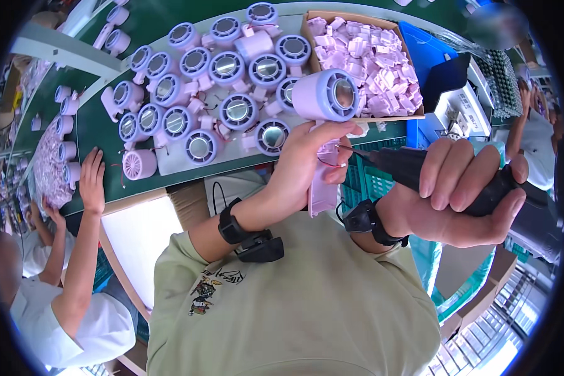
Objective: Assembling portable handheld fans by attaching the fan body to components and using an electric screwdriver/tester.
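Note:
My left hand [293, 156] is closed around the handle of a pink hair dryer [313, 97] with a lilac ring and a shiny round disc at its end. The handle's pink shell hangs below my fingers, and thin wires show beside them. In my right hand [464, 188] is a black electric screwdriver [400, 164], fingers wrapped round its body. Its thin bit points left at the handle, close to my left fingers; whether it touches a screw is too small to tell.
Several similar hair dryers [238, 111] stand on a pale sheet on the green table. Behind the held one, a cardboard box [420, 117] is full of pink plastic parts [373, 62]. A blue bin [417, 47] stands right of it. A co-worker's hand [93, 182] rests at the table edge, left.

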The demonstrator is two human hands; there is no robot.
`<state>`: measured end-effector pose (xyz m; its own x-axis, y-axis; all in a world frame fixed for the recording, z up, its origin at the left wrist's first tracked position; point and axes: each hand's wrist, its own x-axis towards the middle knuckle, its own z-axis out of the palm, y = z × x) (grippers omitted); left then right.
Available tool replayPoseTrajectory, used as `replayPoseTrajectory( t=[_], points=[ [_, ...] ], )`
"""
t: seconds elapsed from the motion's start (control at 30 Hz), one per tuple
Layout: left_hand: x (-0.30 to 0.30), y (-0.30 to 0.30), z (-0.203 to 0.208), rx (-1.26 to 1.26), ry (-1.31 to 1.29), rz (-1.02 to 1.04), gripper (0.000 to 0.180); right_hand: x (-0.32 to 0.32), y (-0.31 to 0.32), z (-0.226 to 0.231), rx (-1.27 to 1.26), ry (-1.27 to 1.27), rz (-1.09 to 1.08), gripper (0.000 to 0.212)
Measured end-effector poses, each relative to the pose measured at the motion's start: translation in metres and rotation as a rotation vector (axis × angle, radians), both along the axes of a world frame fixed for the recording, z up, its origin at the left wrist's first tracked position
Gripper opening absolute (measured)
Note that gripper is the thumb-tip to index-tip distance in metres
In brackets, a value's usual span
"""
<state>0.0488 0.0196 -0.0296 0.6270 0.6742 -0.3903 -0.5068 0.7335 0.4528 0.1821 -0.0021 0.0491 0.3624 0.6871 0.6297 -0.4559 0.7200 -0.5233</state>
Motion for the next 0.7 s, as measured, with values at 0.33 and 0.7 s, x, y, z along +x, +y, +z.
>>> replayPoseTrajectory(
  t=[0.33,0.7],
  points=[
    [0.0,-0.006,0.009,0.039,0.008,0.033,0.024,-0.003,-0.001,-0.006,0.006,-0.009,0.054,0.028],
    [0.0,-0.02,0.027,0.049,0.164,0.135,0.023,-0.012,-0.015,-0.001,0.062,-0.053,0.075,0.032]
  ],
)
